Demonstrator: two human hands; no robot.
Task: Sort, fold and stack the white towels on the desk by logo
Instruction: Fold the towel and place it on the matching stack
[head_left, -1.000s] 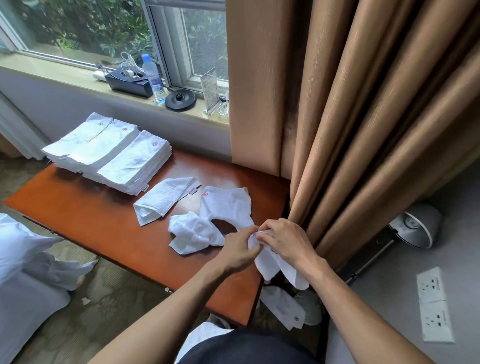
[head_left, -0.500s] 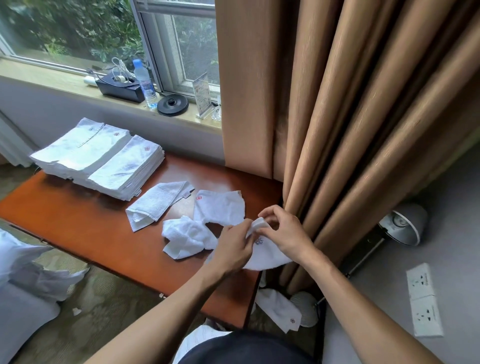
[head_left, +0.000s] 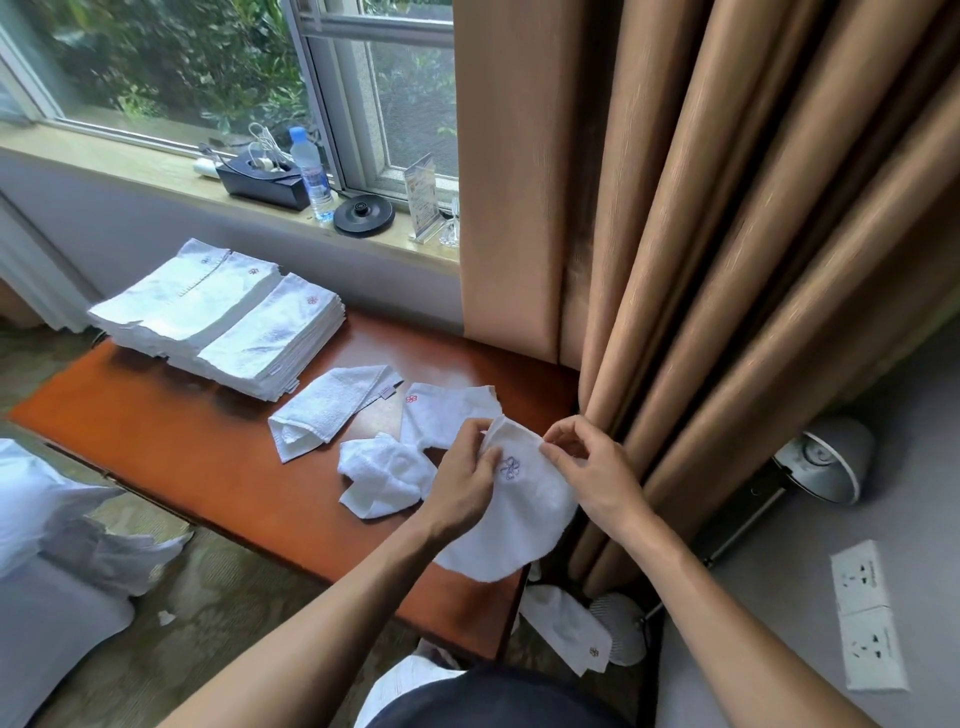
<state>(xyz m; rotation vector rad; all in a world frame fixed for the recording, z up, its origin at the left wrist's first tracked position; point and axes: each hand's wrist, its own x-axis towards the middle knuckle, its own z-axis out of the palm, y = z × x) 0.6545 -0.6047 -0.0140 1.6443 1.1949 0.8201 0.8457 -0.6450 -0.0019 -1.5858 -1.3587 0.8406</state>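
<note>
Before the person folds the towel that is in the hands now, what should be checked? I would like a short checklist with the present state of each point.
1. Grip on the held towel: left hand and right hand both pinch its upper edge. Ok.
2. Logo readable: the purple logo faces up. Ok.
3. Matching stack: logos on the folded stacks are too small to compare. Cannot tell.
4. Folding room: bare desk in front of the stacks. Ok.
5. Nothing dropped: one towel on the floor. Not ok.
</note>
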